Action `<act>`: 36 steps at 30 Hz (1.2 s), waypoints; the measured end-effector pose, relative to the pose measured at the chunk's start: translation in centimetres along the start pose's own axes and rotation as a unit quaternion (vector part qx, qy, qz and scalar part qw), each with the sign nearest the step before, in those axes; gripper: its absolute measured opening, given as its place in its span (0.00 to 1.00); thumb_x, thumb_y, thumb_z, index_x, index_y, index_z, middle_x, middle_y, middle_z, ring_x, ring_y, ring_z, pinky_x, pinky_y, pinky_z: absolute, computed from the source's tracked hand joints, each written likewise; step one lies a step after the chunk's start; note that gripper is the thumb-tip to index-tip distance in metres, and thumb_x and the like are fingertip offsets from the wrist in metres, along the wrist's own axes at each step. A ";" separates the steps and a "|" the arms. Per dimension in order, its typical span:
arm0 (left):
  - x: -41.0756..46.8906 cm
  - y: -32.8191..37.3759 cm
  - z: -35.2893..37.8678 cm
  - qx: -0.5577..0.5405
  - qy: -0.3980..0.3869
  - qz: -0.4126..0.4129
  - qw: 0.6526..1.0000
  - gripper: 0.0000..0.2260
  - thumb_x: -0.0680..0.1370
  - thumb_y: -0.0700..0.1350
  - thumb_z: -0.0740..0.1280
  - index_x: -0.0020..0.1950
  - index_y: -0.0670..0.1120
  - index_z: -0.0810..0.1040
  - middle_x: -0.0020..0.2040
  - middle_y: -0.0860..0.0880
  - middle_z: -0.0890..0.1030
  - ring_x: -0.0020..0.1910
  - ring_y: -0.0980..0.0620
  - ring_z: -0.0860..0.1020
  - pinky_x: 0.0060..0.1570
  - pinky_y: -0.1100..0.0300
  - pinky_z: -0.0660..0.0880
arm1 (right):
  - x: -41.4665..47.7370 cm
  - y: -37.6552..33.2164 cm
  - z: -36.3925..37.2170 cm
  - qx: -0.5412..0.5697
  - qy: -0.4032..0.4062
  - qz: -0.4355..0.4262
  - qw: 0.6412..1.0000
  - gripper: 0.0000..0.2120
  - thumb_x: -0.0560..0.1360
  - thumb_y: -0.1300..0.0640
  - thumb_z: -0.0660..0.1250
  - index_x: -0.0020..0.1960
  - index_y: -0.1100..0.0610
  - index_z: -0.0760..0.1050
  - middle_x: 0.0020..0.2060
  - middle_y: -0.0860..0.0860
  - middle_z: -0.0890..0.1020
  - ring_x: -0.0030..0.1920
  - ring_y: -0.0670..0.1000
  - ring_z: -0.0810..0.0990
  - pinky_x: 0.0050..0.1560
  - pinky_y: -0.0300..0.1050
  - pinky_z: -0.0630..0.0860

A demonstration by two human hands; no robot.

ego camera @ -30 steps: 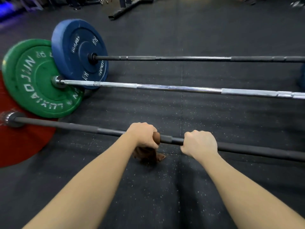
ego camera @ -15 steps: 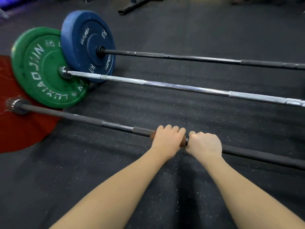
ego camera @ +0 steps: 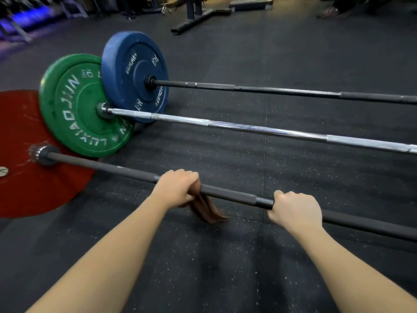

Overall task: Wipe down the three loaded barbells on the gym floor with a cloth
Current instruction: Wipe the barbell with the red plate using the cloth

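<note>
I am counting three barbells: the near black barbell under my fingers, the chrome barbell just beyond them, the far black barbell farthest out. Three plates are sitting left of my fingers: one red plate, one green plate, one blue plate. I am using two hands, left hand and right hand, and one brown cloth is hanging below my left fingers.

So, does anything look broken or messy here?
Only wear: the round red weight plate has pale scratch-like marks around the metal collar of the near black barbell. Nothing is spilled or askew.
</note>
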State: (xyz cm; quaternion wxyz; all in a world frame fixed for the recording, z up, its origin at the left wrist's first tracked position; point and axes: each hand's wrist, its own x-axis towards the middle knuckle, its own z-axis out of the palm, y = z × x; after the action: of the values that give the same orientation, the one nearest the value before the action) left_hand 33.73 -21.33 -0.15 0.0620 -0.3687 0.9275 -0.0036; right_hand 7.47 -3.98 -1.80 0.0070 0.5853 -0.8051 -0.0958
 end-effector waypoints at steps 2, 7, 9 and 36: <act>0.2 0.0 0.4 0.017 0.006 -0.019 1.000 0.12 0.73 0.53 0.69 0.46 0.54 0.66 0.49 0.54 0.79 0.51 0.48 0.77 0.45 0.53 0.66 | -0.1 0.0 -0.1 0.001 0.002 0.006 1.000 0.10 0.77 0.46 0.60 0.45 0.52 0.68 0.37 0.48 0.78 0.35 0.56 0.73 0.36 0.46 0.67; 0.9 1.8 1.0 0.061 0.032 -0.020 0.997 0.13 0.75 0.53 0.67 0.48 0.52 0.62 0.50 0.52 0.80 0.50 0.46 0.77 0.44 0.52 0.64 | -0.1 0.0 -0.1 0.007 0.001 0.012 1.000 0.08 0.76 0.48 0.61 0.44 0.52 0.68 0.35 0.48 0.75 0.35 0.56 0.72 0.36 0.45 0.66; 1.2 3.5 1.1 0.070 0.031 -0.004 0.997 0.15 0.75 0.52 0.68 0.49 0.52 0.61 0.52 0.51 0.80 0.51 0.46 0.77 0.44 0.52 0.63 | -0.1 0.0 -0.1 0.012 -0.001 0.009 1.000 0.08 0.76 0.48 0.61 0.44 0.53 0.67 0.39 0.48 0.80 0.35 0.56 0.73 0.36 0.45 0.67; 1.5 4.2 0.1 0.023 0.007 0.083 0.996 0.17 0.74 0.56 0.70 0.56 0.51 0.68 0.57 0.52 0.78 0.58 0.47 0.76 0.53 0.52 0.68 | -0.4 0.0 -0.3 0.028 -0.018 0.011 0.999 0.09 0.76 0.48 0.60 0.46 0.53 0.66 0.46 0.49 0.83 0.44 0.57 0.81 0.38 0.47 0.66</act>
State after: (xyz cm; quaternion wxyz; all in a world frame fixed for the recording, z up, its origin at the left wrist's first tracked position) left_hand 29.75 -19.26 -0.69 0.0637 -0.2884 0.9551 -0.0225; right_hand 7.59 -3.67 -1.43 -0.0231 0.5744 -0.8139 -0.0839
